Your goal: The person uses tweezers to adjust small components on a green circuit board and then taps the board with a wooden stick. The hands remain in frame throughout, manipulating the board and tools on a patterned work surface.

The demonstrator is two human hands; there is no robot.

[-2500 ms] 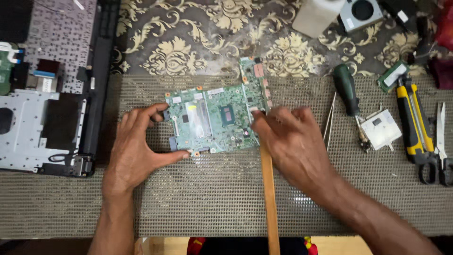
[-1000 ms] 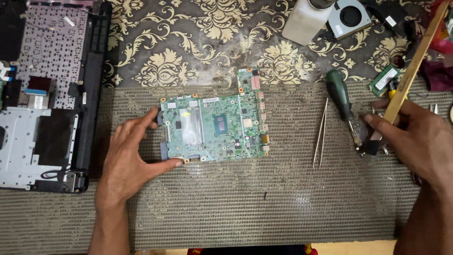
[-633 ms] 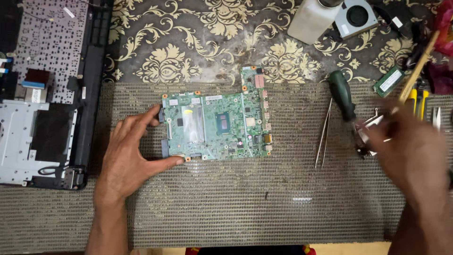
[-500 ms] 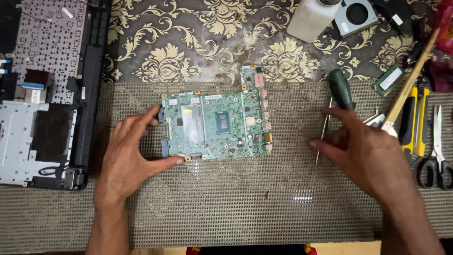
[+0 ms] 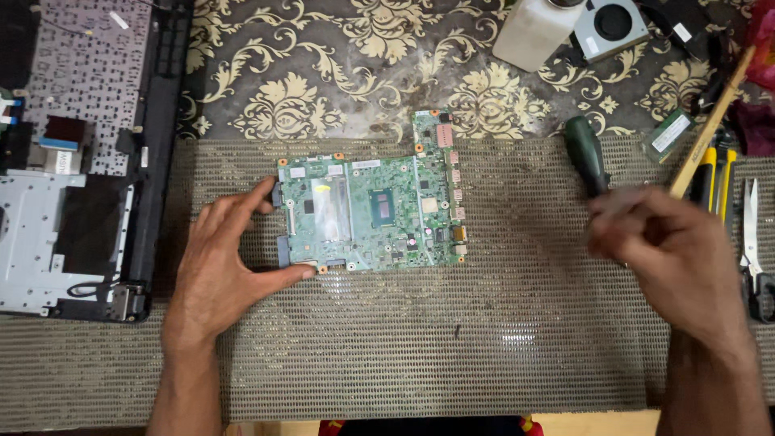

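Hands frame a green circuit board [image 5: 373, 210], which lies flat on a ribbed grey-brown woven mat [image 5: 452, 355]. Nearest the board's left edge, the left hand [image 5: 222, 270] braces it between forefinger and thumb, fingers spread, pinching the edge rather than closing round it; board and hand sit just as they did half a second ago. Right of the board, the right hand [image 5: 670, 250] has curled in from its earlier flat, spread pose; it is smeared with motion, so whether it grips anything I cannot tell, though its fingers seem gathered near the blurred lower end of a green-handled screwdriver [image 5: 585, 153].

A thin wooden stick [image 5: 710, 121], which that hand carried a second ago, now leans free, slanting up to the right of the screwdriver. Further right of the board lie yellow-handled pliers [image 5: 714, 173] and steel scissors [image 5: 751, 242].

Left of the board rests an opened laptop shell [image 5: 73, 161], black plastic and bare metal. Beyond the board spreads a dark cloth with pale floral pattern [image 5: 323, 73], bearing a white plastic bottle [image 5: 537, 32] and a round cooling fan [image 5: 609, 28].
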